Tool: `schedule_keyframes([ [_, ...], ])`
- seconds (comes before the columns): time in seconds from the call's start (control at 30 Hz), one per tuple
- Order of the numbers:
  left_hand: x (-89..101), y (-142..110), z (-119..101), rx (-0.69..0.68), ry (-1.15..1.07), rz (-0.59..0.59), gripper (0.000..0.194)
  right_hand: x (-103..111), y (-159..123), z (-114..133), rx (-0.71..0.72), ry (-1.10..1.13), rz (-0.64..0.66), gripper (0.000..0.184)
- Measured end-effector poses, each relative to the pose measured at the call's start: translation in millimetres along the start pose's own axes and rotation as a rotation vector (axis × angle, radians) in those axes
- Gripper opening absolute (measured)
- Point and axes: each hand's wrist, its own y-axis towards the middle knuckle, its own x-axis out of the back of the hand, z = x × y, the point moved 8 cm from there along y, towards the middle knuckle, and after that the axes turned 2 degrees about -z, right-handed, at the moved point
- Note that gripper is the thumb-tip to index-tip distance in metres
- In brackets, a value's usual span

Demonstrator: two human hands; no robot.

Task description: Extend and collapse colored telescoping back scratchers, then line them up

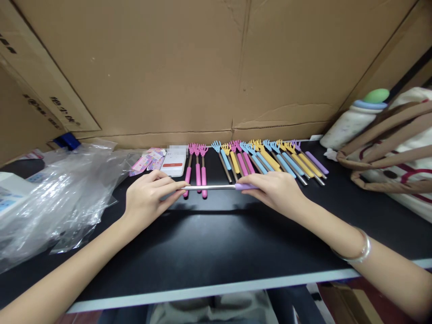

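A back scratcher (213,187) with a bare metal rod and a purple grip is held level above the black table. Its left end is pinched by the fingertips of my left hand (148,191); whether a claw head sits there is hidden. My right hand (278,189) closes round the purple grip at the other end. Just beyond the rod lie several pink back scratchers (198,175) side by side, claws away from me. Further right is a row of blue, yellow, pink and purple back scratchers (270,159).
Clear plastic bags (67,193) are heaped at the left. Near them lie printed cards (150,160) and a white phone (174,162). A bottle (353,121) and a fabric bag (401,157) stand at the right. Cardboard (189,67) walls the back of the table (216,252).
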Motion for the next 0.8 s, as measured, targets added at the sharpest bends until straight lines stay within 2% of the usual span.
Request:
schedule_keyframes([
  [0.47, 1.1, -0.8, -2.3, -0.012, -0.025, 0.002, 0.015, 1.7, 1.0, 3.4, 0.058, -0.027, -0.035, 0.026],
  [0.8, 0.0, 0.1, -3.2, -0.026, -0.023, 0.000, 0.015, -9.4, -0.7, 1.4, 0.014, -0.023, 0.064, 0.033],
])
